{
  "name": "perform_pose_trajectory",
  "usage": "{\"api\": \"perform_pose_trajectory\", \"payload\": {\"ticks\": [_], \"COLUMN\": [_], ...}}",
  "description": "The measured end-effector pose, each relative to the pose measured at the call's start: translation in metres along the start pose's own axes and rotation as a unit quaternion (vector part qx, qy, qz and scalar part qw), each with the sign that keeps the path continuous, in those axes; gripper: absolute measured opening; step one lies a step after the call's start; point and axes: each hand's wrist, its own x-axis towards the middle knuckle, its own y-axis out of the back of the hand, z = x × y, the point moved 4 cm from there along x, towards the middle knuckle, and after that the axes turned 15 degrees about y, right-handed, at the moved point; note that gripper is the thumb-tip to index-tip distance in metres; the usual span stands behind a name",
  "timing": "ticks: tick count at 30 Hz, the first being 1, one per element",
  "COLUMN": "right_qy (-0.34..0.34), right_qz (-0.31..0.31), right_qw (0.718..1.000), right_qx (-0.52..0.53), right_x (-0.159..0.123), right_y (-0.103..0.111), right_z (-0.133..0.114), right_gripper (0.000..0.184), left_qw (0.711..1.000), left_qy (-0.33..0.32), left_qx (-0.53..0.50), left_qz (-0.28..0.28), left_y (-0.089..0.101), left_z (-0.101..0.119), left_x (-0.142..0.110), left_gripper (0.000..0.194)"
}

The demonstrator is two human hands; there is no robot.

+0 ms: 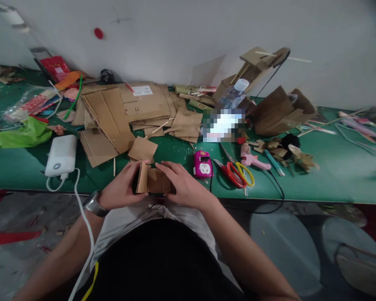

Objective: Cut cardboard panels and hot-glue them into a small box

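Both my hands hold a small folded cardboard piece at the front edge of the green table. My left hand, with a wristwatch on its wrist, grips the piece's left side with curled fingers. My right hand wraps over its right side and top. A loose square of cardboard lies just beyond my hands.
Flattened cardboard sheets cover the table's middle. A white power bank with a cable lies left. A pink socket, red and yellow scissors, a pink glue gun and brown cardboard structures lie right. A water bottle stands behind.
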Motion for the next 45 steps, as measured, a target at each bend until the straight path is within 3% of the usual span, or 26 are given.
{"api": "perform_pose_trajectory", "payload": {"ticks": [3, 10, 14, 17, 20, 22, 26, 32, 37, 40, 45], "right_qy": [0.013, -0.038, -0.093, -0.107, -0.078, -0.054, -0.017, -0.055, -0.107, -0.13, -0.117], "right_qz": [-0.002, 0.013, 0.073, 0.14, 0.187, 0.179, 0.148, 0.111, 0.137, 0.158, 0.164], "right_qw": [1.0, 0.998, 0.992, 0.984, 0.969, 0.967, 0.978, 0.985, 0.981, 0.976, 0.977], "right_qx": [-0.004, -0.046, -0.036, 0.038, 0.139, 0.175, 0.146, 0.121, 0.082, 0.078, 0.064], "right_x": [-0.002, -0.022, -0.041, -0.05, -0.048, -0.041, -0.027, -0.027, -0.03, -0.03, -0.03], "right_y": [0.0, 0.024, 0.045, 0.049, 0.041, 0.031, 0.014, -0.001, -0.009, -0.014, -0.019], "right_z": [0.0, 0.002, -0.003, -0.005, -0.004, -0.002, 0.003, 0.006, -0.005, -0.009, -0.011], "right_gripper": [0.103, 0.1, 0.102, 0.102, 0.102, 0.099, 0.093, 0.097, 0.099, 0.101, 0.105], "left_qw": [0.999, 0.998, 0.999, 1.0, 0.998, 0.998, 0.998, 0.998, 0.997, 0.996, 0.995], "left_qy": [-0.016, 0.026, 0.019, 0.007, -0.005, -0.014, -0.016, -0.017, 0.004, 0.03, 0.019], "left_qx": [0.033, -0.052, -0.026, 0.021, 0.059, 0.059, 0.056, 0.063, 0.077, 0.085, 0.094], "left_qz": [0.003, 0.004, -0.01, -0.015, -0.024, -0.028, -0.028, -0.008, -0.009, -0.015, -0.017], "left_y": [-0.001, -0.001, 0.0, 0.001, 0.002, 0.001, -0.002, -0.003, -0.006, -0.007, -0.007], "left_z": [0.002, -0.007, -0.003, 0.002, 0.007, 0.009, 0.011, 0.011, 0.009, 0.005, 0.007], "left_x": [0.0, -0.003, -0.001, 0.001, 0.004, 0.005, 0.007, 0.009, 0.011, 0.012, 0.012], "left_gripper": [0.094, 0.089, 0.089, 0.092, 0.097, 0.097, 0.091, 0.096, 0.098, 0.089, 0.083]}}
